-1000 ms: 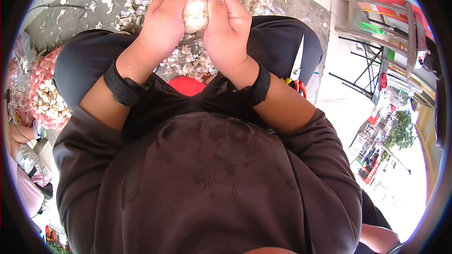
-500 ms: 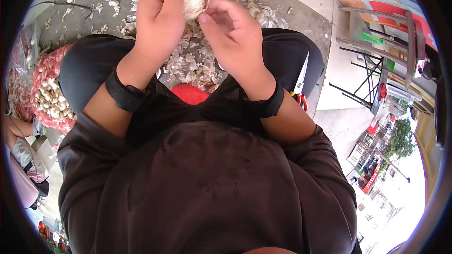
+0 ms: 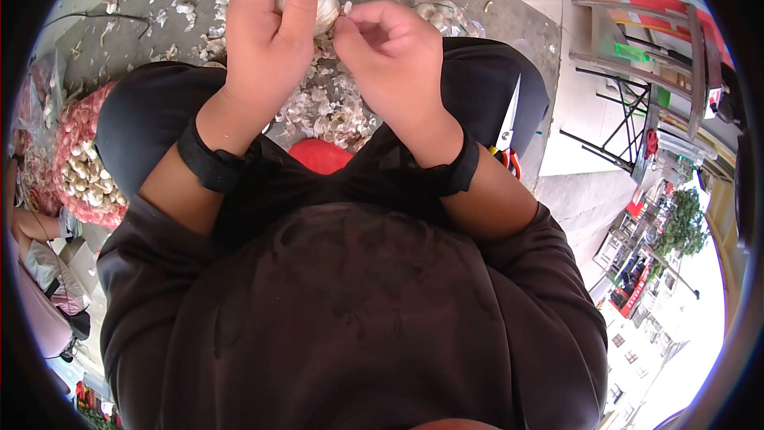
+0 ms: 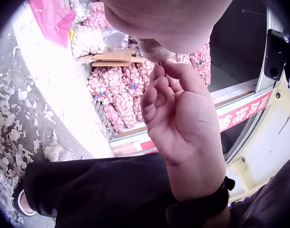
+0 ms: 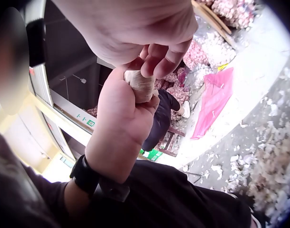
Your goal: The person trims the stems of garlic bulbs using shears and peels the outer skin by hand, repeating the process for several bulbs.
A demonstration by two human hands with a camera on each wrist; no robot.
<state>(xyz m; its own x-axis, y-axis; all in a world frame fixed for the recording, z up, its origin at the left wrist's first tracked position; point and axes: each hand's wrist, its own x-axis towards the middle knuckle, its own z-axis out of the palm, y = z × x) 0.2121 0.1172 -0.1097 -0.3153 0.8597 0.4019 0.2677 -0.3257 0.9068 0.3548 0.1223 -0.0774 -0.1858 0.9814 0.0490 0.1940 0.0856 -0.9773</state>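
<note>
In the head view my left hand (image 3: 269, 36) grips a whitish garlic bulb (image 3: 326, 9), thumb along its near side. My right hand (image 3: 398, 68) is at the bulb's right, thumb and forefinger pinched together at a small pale piece of skin (image 3: 347, 8). The right wrist view shows the bulb (image 5: 141, 85) in the left palm (image 5: 121, 118), below the curled fingers of the right hand (image 5: 140, 28). Part of the bulb (image 4: 154, 50) shows under the left hand (image 4: 168, 21) in the left wrist view, touching the right fingertips (image 4: 163, 65).
Garlic skins (image 3: 326, 107) litter the grey floor between the knees, near a red object (image 3: 320, 156). Scissors (image 3: 509, 127) lie by the right thigh. A net sack of garlic (image 3: 87, 175) stands at the left; another person's leg (image 3: 36, 224) is beyond it.
Both hands were together round the bulb; the left has since moved left with it and the right has drawn to its side. Lately the right thumb and forefinger have closed together.
</note>
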